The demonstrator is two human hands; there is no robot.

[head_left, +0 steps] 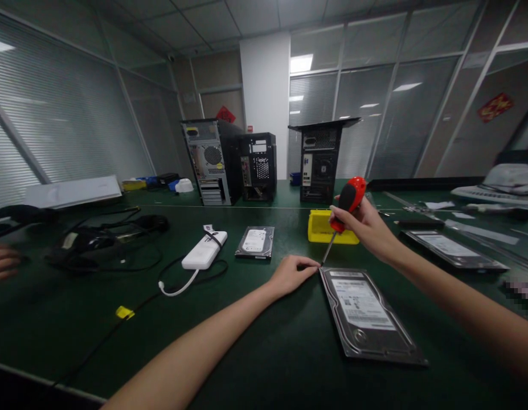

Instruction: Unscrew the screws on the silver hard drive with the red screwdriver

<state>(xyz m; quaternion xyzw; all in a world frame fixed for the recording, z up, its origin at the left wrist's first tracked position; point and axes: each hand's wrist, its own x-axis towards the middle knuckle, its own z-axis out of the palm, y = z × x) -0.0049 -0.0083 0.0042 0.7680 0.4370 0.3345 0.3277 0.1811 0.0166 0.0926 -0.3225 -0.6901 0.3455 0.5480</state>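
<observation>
In my right hand is a screwdriver with a red and black handle, its shaft slanting down to the left. The screwdriver's tip meets the far left corner of a large hard drive, which lies label up on the table. My left hand is beside that corner, its fingers pressed together right at the tip; whatever they pinch is too small to make out. Just behind the screwdriver stands a yellow plastic box. A smaller hard drive rests farther left, apart from both hands.
Computer cases stand along the back of the green table. A white power strip with cable lies left of centre. Another hard drive is at right. Another person's hand shows at the left edge, near black headphones.
</observation>
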